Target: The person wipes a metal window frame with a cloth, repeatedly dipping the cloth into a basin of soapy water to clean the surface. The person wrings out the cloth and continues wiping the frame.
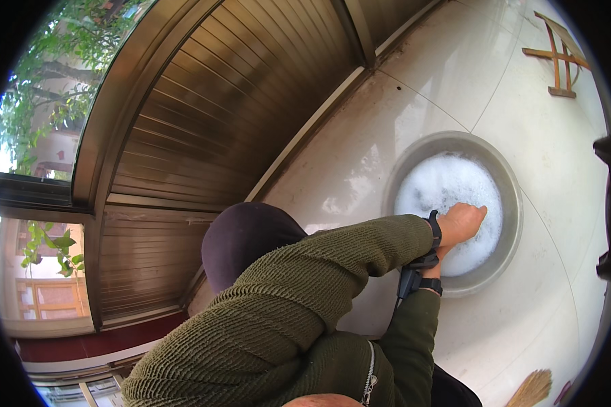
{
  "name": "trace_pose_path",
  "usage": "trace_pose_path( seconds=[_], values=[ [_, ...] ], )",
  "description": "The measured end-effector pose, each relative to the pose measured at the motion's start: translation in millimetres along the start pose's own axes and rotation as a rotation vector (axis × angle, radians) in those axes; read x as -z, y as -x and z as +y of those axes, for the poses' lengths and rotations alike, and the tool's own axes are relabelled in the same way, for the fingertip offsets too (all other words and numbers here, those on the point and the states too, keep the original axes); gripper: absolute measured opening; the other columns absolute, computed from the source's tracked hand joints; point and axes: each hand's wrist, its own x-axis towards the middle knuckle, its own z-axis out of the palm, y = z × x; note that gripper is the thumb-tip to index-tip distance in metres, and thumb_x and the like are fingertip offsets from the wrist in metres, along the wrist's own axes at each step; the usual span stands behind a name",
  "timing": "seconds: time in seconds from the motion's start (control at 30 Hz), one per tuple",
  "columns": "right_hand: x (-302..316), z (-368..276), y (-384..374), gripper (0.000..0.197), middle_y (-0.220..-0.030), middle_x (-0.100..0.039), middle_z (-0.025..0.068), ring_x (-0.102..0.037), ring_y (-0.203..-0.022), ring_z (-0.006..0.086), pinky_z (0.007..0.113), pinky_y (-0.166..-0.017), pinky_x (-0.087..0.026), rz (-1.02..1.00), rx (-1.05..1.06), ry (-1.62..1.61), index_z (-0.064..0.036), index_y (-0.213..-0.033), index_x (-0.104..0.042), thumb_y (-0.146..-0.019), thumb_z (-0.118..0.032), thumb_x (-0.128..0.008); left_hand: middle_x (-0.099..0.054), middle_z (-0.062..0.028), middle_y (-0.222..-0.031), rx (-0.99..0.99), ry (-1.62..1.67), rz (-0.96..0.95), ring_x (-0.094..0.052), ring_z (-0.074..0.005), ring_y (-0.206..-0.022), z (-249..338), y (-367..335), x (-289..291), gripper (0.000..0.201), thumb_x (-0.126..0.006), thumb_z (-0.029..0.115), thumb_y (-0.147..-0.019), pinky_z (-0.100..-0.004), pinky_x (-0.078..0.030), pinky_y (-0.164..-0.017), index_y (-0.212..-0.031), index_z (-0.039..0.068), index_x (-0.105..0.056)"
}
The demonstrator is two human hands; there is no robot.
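Note:
A round grey basin (514, 234) on the floor holds water covered in white suds (448, 180). Over the suds, near the basin's right side, my left hand (463, 222) is closed with its knuckles up; whatever its fingers may hold is hidden. My right hand (444, 252) lies beneath the left wrist, mostly covered by it, so its fingers do not show. Both wrists are crossed close together and wear black straps, with a dark device (409, 279) beside them. Green knitted sleeves (319, 271) cover both forearms.
My knee (248, 241) in dark cloth is left of the basin. Brown slatted panels (231, 88) and windows line the left side. A small wooden stool (560, 57) stands at the far right on pale floor tiles (448, 61). Broom bristles (533, 388) show at the lower right.

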Motion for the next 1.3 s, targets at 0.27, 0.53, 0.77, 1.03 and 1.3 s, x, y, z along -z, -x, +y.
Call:
trace_pose_path(
  seconds=[0.27,0.53,0.77,1.03,1.3],
  values=[
    [26,-62,-44,0.044,-0.113,-0.064,0.01,-0.064,-0.09,0.0182,0.033,-0.077,-0.054,-0.22,-0.087,-0.389,-0.0007,-0.129,-0.052,-0.09,-0.014,-0.069,-0.069,-0.0204,-0.097,0.04,0.196,-0.006,-0.068,-0.0394,-0.09,-20,-38,58,0.043,-0.07,0.037,-0.088,-0.049,-0.052,-0.082,-0.111,0.002,-0.058],
    [18,-155,-30,0.047,-0.113,-0.065,0.0129,-0.063,-0.09,0.0196,0.032,-0.074,-0.051,-0.204,-0.098,-0.923,0.0001,-0.13,-0.055,-0.097,-0.032,-0.065,-0.068,-0.0147,-0.112,-0.087,0.235,-0.304,-0.067,-0.0261,-0.104,-1,-39,210,0.053,-0.084,0.029,-0.077,-0.0369,-0.053,-0.09,-0.119,0.006,-0.061],
    [-9,-190,-31,0.043,-0.101,-0.068,0.0078,-0.062,-0.08,0.0171,0.03,-0.069,-0.046,-0.298,-0.236,-1.033,-0.003,-0.124,-0.058,-0.1,-0.039,-0.057,-0.071,-0.0085,-0.11,-0.254,0.138,-0.38,-0.062,-0.0242,-0.114,-5,10,289,0.044,-0.076,0.02,-0.084,-0.034,-0.046,-0.1,-0.127,0.017,-0.066],
    [-41,-199,-3,0.042,-0.127,-0.059,0.0107,-0.06,-0.106,0.022,0.039,-0.091,-0.049,-0.541,-0.234,-1.016,-0.0006,-0.136,-0.049,-0.108,-0.029,-0.038,-0.056,-0.0051,-0.132,-0.695,-0.483,0.037,-0.05,-0.0301,-0.123,-52,78,278,0.055,-0.072,0.036,-0.086,-0.0498,-0.04,-0.105,-0.138,0.036,-0.056],
    [-59,-205,7,0.049,-0.133,-0.061,0.0147,-0.059,-0.119,0.0213,0.034,-0.098,-0.045,-0.713,-0.075,-0.728,0.0001,-0.141,-0.05,-0.106,-0.034,-0.046,-0.062,0.0004,-0.1,-0.512,-0.804,0.446,-0.061,-0.0206,-0.093,-96,172,302,0.048,-0.069,0.014,-0.078,-0.038,-0.045,-0.084,-0.124,0.025,-0.064]
  ],
)
